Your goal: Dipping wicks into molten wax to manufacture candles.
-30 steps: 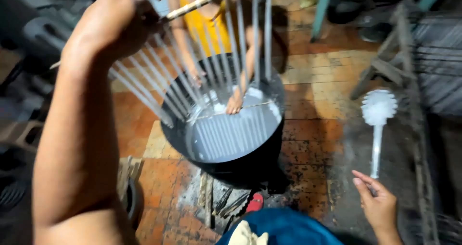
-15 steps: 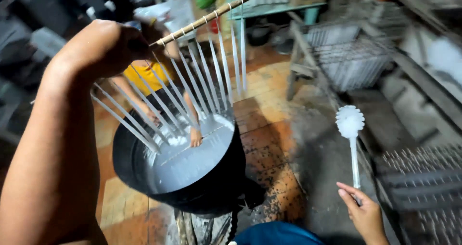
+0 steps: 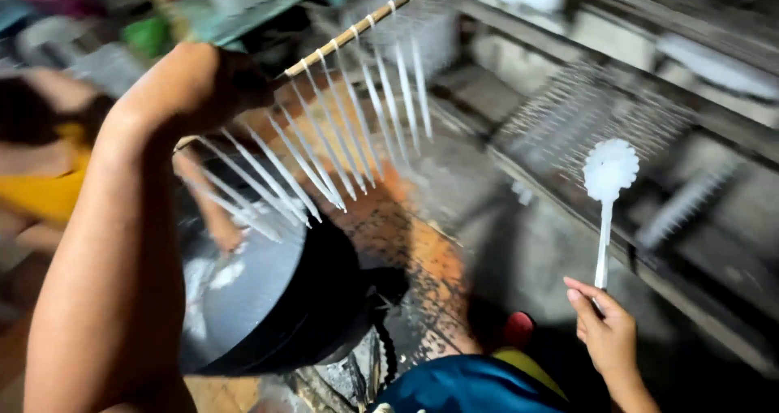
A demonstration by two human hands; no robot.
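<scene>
My left hand [image 3: 195,84] is raised at the upper left, gripping a thin wooden stick [image 3: 357,27] from which several thin white candles [image 3: 324,153] hang by their wicks. The candles swing above and to the right of a large dark pot [image 3: 268,307] holding pale liquid wax. My right hand [image 3: 607,332] at the lower right holds the stem of a white round-headed tool [image 3: 610,169], upright, away from the pot.
Another person in a yellow top [image 3: 40,182] sits at the far left behind the pot. Wooden racks hung with more white candles [image 3: 592,113] run along the right. A tiled, wax-spattered floor [image 3: 414,251] lies beneath; a blue cloth [image 3: 471,385] is at the bottom.
My view has swung rightward, so the pot has shifted to the lower left. The stick of candles has moved right, away from above the pot toward the racks. My right hand keeps its tool upright.
</scene>
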